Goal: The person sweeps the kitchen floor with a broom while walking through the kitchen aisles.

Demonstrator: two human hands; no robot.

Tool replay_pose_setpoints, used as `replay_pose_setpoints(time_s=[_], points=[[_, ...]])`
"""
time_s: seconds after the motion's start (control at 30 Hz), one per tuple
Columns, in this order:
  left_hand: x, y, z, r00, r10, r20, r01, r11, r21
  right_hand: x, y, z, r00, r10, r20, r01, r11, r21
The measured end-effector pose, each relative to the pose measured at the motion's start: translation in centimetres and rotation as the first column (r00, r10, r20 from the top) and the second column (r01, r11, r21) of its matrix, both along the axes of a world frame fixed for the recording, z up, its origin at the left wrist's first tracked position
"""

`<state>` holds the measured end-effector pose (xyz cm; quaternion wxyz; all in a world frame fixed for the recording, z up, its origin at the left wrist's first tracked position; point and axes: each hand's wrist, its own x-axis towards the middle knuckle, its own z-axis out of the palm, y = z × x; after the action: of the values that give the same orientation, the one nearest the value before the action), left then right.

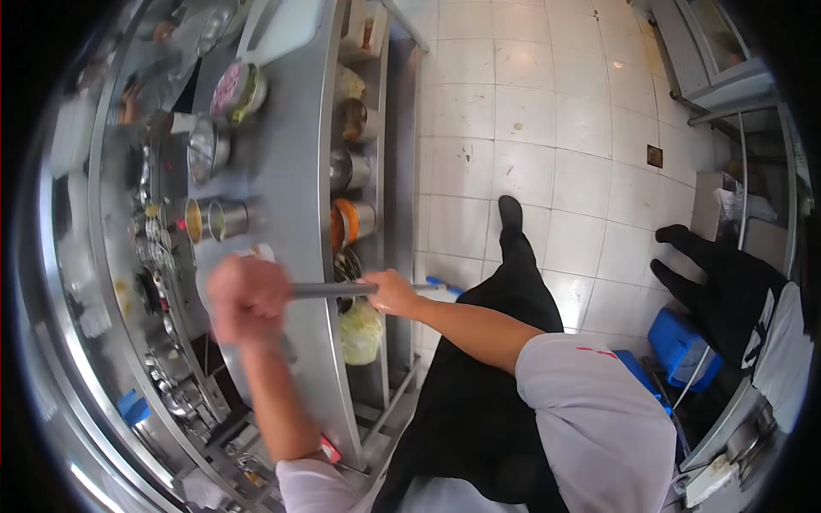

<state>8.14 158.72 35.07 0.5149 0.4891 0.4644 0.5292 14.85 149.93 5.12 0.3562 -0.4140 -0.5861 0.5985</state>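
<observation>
Grey pole (333,291) grasped at two places beside a steel counter (286,162)

The pole is held in both hands and is seen crossing the counter's edge, with its far stretch running past the lower shelf towards the tiled floor (530,120). A blue piece (445,285) is seen at that far end, near the wearer's black-clad leg; whether it is fixed to the pole cannot be told.

By the left hand (248,295), the near end of the pole is enclosed. Its fingers are curled into a tight fist, though single fingers are blurred and cannot be made out. By the right hand (393,292), the pole is gripped farther along, with the fingers wrapped about the shaft and no gap shown between palm and pole.

On the counter, metal pots (227,221) are placed near the left hand, and a bowl of pink and green food (239,91) is set farther off. On the shelf below, an orange-rimmed pot (351,222) and a pale green bag (361,333) are kept, the bag being seen just beside the pole.
</observation>
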Motion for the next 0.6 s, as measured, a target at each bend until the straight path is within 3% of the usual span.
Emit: replay_pose_setpoints(time_s=[0.03, 0.07, 0.1, 0.17, 0.23, 0.4, 0.47, 0.5, 0.57, 0.6], points=[[0.7, 2.2, -2.7, 0.999, -0.031, -0.035, 0.029, 0.998, -0.058, -0.4, 1.2, -1.9, 0.993, -0.115, -0.010, 0.115, 0.993, 0.025], [2.5, 4.4, -4.5, 0.991, -0.117, -0.061, 0.110, 0.988, -0.110, 0.2, 3.2, -2.6, 0.994, -0.110, -0.002, 0.109, 0.988, -0.113], [3.8, 6.6, -5.2, 0.986, -0.141, -0.091, 0.133, 0.988, -0.083, 1.0, 5.6, -3.4, 0.996, -0.094, 0.011, 0.093, 0.963, -0.254], [5.5, 11.7, -5.2, 0.978, -0.166, -0.128, 0.168, 0.986, 0.004, 2.3, 11.5, -3.4, 0.994, -0.109, 0.034, 0.114, 0.962, -0.250], [6.9, 16.5, -3.2, 0.973, -0.189, -0.129, 0.200, 0.977, 0.074, 3.4, 17.7, -3.7, 0.960, -0.280, 0.013, 0.279, 0.958, 0.062], [9.8, 25.1, 1.4, 0.930, -0.357, -0.088, 0.367, 0.895, 0.254, 7.7, 33.1, 1.1, 0.939, -0.341, -0.054, 0.345, 0.934, 0.098], [9.6, 26.1, 2.4, 0.912, -0.407, -0.057, 0.404, 0.860, 0.312, 7.6, 36.4, 3.1, 0.898, -0.436, -0.060, 0.427, 0.896, -0.118], [8.9, 25.9, 3.4, 0.891, -0.449, -0.061, 0.447, 0.848, 0.285, 7.3, 36.6, 3.8, 0.891, -0.450, -0.063, 0.441, 0.890, -0.118], [9.2, 25.5, 5.5, 0.882, -0.463, -0.084, 0.466, 0.836, 0.289, 6.4, 35.0, 4.6, 0.818, -0.534, -0.213, 0.566, 0.814, 0.133], [9.7, 25.6, 6.2, 0.888, -0.457, -0.058, 0.456, 0.854, 0.252, 5.9, 33.6, 5.2, 0.831, -0.526, -0.181, 0.543, 0.838, 0.059]])
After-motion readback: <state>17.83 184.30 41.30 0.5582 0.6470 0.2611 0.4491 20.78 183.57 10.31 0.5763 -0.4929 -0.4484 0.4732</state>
